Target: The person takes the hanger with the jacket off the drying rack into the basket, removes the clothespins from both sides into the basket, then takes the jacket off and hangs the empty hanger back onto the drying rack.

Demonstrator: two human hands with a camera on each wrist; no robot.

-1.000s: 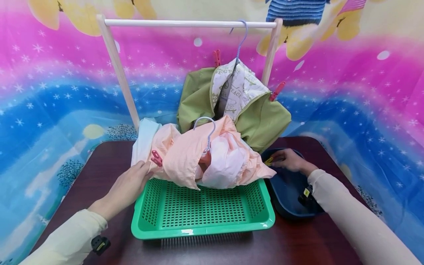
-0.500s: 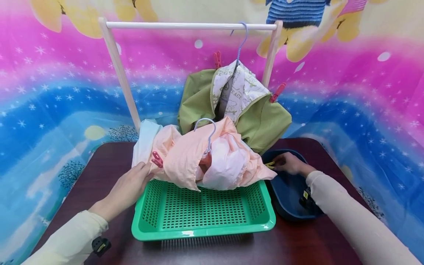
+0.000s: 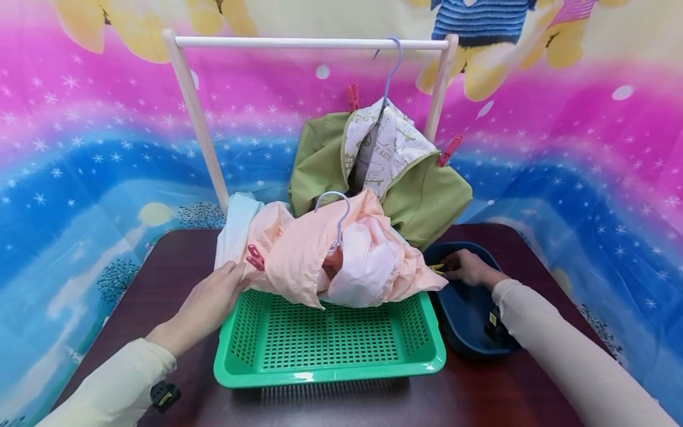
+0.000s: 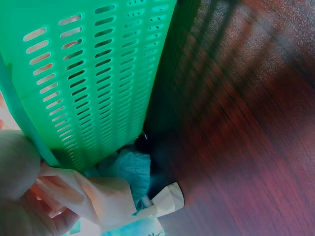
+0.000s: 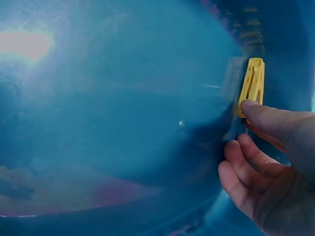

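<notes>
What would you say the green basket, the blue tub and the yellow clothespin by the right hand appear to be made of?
Green basket: most likely moulded plastic, with even slotted holes and a glossy rim. Blue tub: probably smooth, glossy plastic, since it reflects light patches. Yellow clothespin: apparently matte, ribbed plastic in one uniform colour; the right hand touches it.

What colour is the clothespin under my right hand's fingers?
Yellow; the clothespin lying in the blue tub shows best in the right wrist view.

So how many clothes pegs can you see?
4: two red plastic pegs on the hanging green jacket, one pink peg on the peach garment, one yellow peg in the blue tub. Others may be hidden.
</notes>
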